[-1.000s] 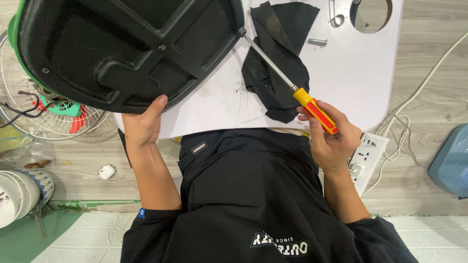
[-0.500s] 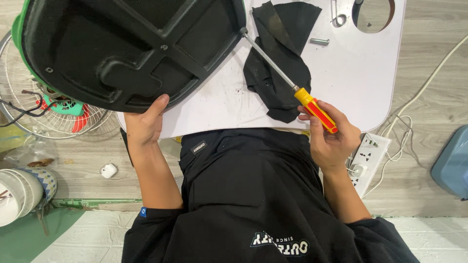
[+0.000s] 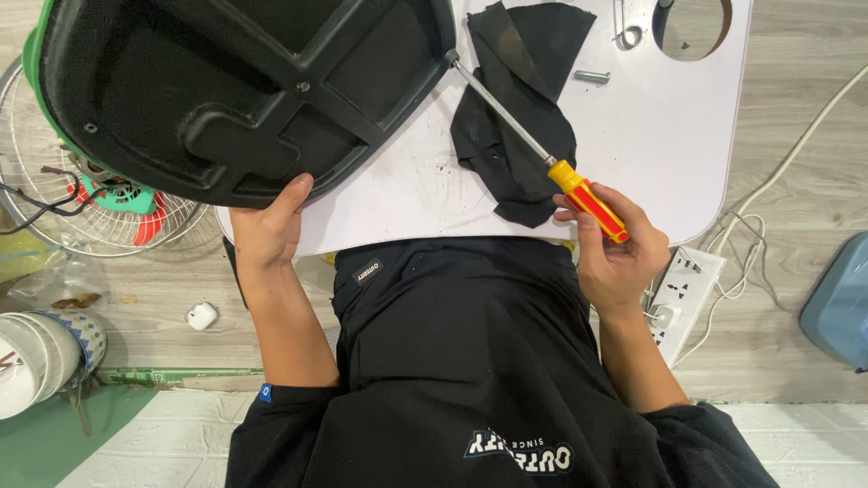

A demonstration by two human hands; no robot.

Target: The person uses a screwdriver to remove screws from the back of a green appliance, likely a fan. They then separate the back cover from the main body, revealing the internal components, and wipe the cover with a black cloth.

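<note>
A large black plastic shell (image 3: 244,90) with ribs and a green rim lies on the white table (image 3: 660,136), overhanging its left edge. My left hand (image 3: 267,230) grips the shell's near edge from below. My right hand (image 3: 610,248) is shut on the red and yellow handle of a screwdriver (image 3: 542,154). Its long steel shaft runs up and left, and its tip meets the right edge of the shell. A black cloth (image 3: 520,108) lies under the shaft.
A loose screw (image 3: 592,77), a metal ring (image 3: 628,36) and a round hole (image 3: 692,27) are at the table's far right. A fan grille (image 3: 54,208) lies on the floor at left, bowls (image 3: 36,357) at lower left, a white power strip (image 3: 683,294) at right.
The shell has shifted slightly in view; both hands and the screwdriver stay in nearly the same place.
</note>
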